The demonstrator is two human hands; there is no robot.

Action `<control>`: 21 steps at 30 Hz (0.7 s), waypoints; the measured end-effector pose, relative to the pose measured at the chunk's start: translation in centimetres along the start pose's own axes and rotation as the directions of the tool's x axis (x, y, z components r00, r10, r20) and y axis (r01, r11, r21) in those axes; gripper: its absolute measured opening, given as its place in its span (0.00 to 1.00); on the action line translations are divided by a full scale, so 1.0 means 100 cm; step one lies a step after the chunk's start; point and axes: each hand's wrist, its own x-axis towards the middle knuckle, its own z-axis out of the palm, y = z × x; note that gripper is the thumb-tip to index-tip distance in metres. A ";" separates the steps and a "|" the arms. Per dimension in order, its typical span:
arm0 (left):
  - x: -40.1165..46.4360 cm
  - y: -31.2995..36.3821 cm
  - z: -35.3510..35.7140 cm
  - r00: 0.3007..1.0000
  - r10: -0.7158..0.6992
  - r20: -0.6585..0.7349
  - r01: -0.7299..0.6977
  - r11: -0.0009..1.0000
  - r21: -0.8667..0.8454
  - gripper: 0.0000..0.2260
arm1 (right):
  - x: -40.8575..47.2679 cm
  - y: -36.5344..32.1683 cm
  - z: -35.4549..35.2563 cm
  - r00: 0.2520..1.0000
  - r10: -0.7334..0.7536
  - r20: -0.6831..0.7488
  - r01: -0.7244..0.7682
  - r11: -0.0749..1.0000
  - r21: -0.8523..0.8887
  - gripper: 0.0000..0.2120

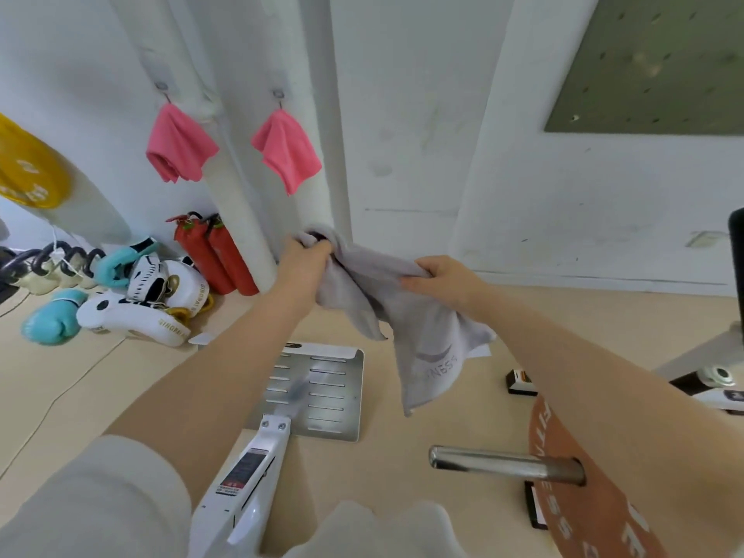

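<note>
Gripping a grey towel with both hands, the person is holding it up beside the white post. The left hand is bunching one end in a tight fist right against the post, its fingertips buried in the folds, so whether the cloth is passing round the post is hard to tell. The right hand is clutching the soft terry just right of the post, fingers curled over its top edge. The rest is hanging below in a loose flap, its pale logo only partly readable. Below the post a slotted metal plate is lying flat on the beige floor. Right of the post and nearer, a round steel bar is jutting from an orange disc that the frame edge is cutting off, with open floor lying between plate and bar.
</note>
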 end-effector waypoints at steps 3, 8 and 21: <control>-0.003 -0.006 0.006 0.918 0.104 0.382 -0.240 0.914 0.329 0.14 | 0.007 -0.015 0.009 0.999 -0.035 0.036 0.038 0.996 -0.080 0.10; -0.002 -0.012 0.012 0.717 0.140 0.683 -0.536 0.737 0.412 0.22 | 0.016 -0.036 0.014 0.998 -0.021 0.063 0.029 0.991 -0.129 0.08; 0.006 -0.017 0.004 0.748 0.252 0.614 -0.621 0.594 0.512 0.07 | 0.006 -0.015 0.020 0.999 -0.008 0.043 0.000 0.982 0.187 0.07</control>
